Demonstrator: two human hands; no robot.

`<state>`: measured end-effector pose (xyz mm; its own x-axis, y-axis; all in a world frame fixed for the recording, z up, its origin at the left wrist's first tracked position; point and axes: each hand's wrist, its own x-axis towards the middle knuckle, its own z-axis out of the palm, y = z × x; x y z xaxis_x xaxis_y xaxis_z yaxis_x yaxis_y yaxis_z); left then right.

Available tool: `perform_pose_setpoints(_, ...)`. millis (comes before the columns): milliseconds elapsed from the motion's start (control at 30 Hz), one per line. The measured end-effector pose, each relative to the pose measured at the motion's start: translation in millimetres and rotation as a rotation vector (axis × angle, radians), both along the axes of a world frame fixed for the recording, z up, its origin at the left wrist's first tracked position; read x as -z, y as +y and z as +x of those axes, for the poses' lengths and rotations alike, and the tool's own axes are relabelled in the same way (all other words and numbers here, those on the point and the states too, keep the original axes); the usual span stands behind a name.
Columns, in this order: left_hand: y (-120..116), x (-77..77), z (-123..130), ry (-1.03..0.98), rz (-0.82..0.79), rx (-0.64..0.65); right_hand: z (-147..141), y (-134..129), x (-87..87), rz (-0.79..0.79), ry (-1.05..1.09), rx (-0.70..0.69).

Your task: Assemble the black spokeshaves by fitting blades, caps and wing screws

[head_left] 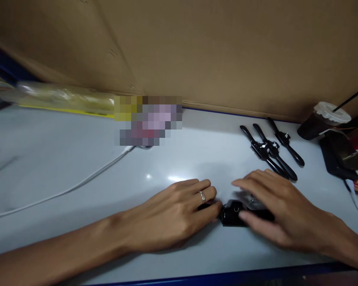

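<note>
A black spokeshave (233, 214) lies low over the white table, between my two hands. My left hand (179, 210), with a silver ring on one finger, is closed around its left handle, most of which is hidden. My right hand (281, 212) hovers over the right side with thumb and fingers apart. The thumb tip is at the tool's body, slightly blurred; whether it touches I cannot tell. Something shiny at the body shows under the right fingers. Three more black spokeshaves (268, 153) lie side by side beyond my right hand.
A drink cup (312, 123) with a lid and straw stands back right, by a black object (339, 155) and cables. A pixelated item (151, 123) with a white cable (86, 180) lies at the back. A yellowish plastic-wrapped roll (65, 97) lies along the cardboard wall (214, 51).
</note>
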<state>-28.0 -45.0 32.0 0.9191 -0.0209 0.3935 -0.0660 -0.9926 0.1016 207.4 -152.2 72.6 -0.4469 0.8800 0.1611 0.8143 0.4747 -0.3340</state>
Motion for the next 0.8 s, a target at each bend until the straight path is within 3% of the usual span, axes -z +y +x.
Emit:
perform_pose_setpoints(100,0.3,0.6,-0.4,-0.003,0.001,0.0,17.5,5.2,-5.6,0.053,0.018,0.101)
perform_pose_setpoints(233,1.0,2.1,-0.9,0.007,0.0,-0.001,31.8,6.1,-7.1,-0.103,-0.056,0.15)
perform_pose_setpoints(467,0.6,1.7,0.6,0.007,-0.013,-0.003,27.0,4.0,3.2,-0.327,-0.106,0.081)
perform_pose_setpoints(800,1.0,1.6,-2.1,0.006,-0.007,0.014,29.2,9.7,9.8,-0.189,-0.003,0.149)
